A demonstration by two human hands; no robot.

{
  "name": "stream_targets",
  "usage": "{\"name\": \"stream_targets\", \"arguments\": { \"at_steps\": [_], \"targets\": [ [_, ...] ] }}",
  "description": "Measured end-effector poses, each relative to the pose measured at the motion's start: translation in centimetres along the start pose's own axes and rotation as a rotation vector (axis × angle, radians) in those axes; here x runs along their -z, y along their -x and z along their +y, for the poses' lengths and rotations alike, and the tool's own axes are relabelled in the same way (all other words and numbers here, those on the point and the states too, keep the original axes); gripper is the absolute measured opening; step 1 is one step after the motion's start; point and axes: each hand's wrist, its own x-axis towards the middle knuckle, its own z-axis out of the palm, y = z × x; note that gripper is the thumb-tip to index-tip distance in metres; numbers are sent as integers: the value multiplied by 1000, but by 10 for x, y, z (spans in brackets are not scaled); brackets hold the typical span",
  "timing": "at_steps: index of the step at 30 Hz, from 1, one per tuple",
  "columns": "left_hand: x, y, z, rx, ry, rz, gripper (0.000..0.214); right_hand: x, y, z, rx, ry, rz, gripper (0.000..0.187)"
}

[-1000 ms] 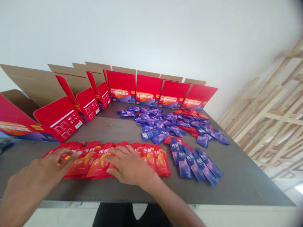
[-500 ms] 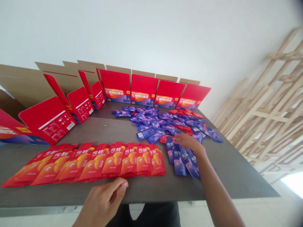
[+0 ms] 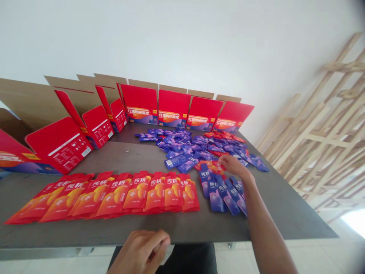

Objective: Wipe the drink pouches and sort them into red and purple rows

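My right hand reaches to the front of a loose pile, its fingers closed on the right end of a red pouch that lies sideways. Just in front of it, several blue pouches lie fanned and overlapping, partly behind my forearm. My left hand is loosely curled at the table's near edge, with nothing seen in it. Beyond that hand, red pouches with orange fruit prints lie in a long row of overlapping stacks.
The loose pile of blue pouches, with some red ones, covers the back right of the grey table. Open red cartons line the back and left. Wooden racks lean against the wall at right.
My right hand has moved slightly right and away from me, off the blue pouches, uncovering more of the red pouch. My left hand has drawn back toward the table edge and right.
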Motion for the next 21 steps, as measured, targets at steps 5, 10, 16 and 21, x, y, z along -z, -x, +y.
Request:
{"name": "stream_targets", "arguments": {
  "at_steps": [5,10,16,21],
  "targets": [
    [7,-6,1,9,68,139,24,13,18,-9,-61,17,335,25],
    [20,-16,4,66,-2,406,18,17,56,-73,433,-82,600,23],
    [32,-23,10,119,-189,376,47,-1,112,-174,898,-250,165,27],
    [34,1,-2,365,-178,331,47,-33,129,-215,899,-449,189,24]
  ]
}}
